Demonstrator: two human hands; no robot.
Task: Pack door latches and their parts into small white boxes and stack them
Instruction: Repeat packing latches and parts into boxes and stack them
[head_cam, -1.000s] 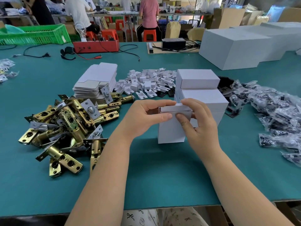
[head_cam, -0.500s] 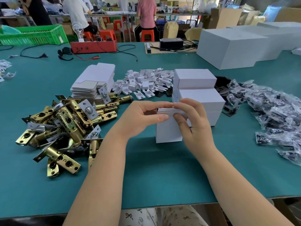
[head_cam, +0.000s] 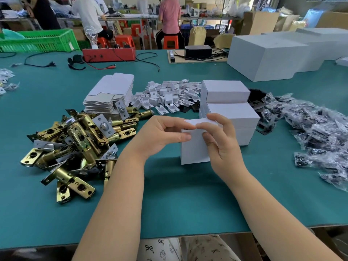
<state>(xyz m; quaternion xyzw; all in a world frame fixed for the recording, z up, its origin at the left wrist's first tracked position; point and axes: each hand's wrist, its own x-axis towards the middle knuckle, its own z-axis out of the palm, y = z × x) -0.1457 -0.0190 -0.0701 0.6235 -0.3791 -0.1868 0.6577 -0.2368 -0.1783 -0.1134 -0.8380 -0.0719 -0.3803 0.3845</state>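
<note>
Small white box (head_cam: 194, 147) stands upright on the green table (head_cam: 169, 200), centre of view, just in front of the stack of closed white boxes (head_cam: 228, 102) (two levels visible). Both hands at its top end. Left hand (head_cam: 160, 136): fingers curled over the top flap, thumb pressed against the front face, so clamped on the box. Right hand (head_cam: 222, 140): fingers curled over the flap from the right side, thumb on the front face, also clamped on the box. Fingertips of the two hands nearly meet over the flap; whether the flap is fully tucked in, cannot tell.

Left of the box: pile of brass door latches (head_cam: 75, 144), some with silver faceplates, lying jumbled. Behind that pile, stack of flat unfolded box blanks (head_cam: 111, 93). Beside it, heap of small white plastic parts (head_cam: 167, 95). Right side of the table: heap of clear bags with dark hardware (head_cam: 316, 134) (contents too small to tell). Black parts (head_cam: 257, 98) peek out behind the box stack. Far right back, large white cartons (head_cam: 269, 55). Far left back, green crate (head_cam: 39, 42) and red box (head_cam: 109, 54) with cables. People sit at other tables behind.
</note>
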